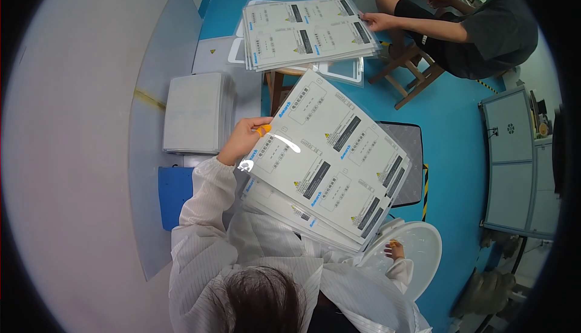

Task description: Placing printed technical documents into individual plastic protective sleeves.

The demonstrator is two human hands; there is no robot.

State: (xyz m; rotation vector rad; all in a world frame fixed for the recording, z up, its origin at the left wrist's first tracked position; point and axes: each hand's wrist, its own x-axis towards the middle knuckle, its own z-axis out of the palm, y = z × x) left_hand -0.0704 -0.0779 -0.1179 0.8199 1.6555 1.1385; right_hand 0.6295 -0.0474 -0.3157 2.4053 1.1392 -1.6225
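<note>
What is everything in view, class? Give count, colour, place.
Near sheets: several, white printed, centre
Far sheets: several, white printed, upper centre
Plain stack: one, white, left
Angular object: one, blue, left
Panel: one, grey, left
Board: one, grey, centre right
Tub: one, white, lower right
Stools: at least one, brown, upper right
Cabinet: one, grey, right
Floor: one, blue, right
Striped tape: several, black and yellow, floor
Other person: one, dark-clothed, upper right
Left hand: one, orange finger cover, gripping near sheets
Right hand: one, orange finger cover, over tub
</note>
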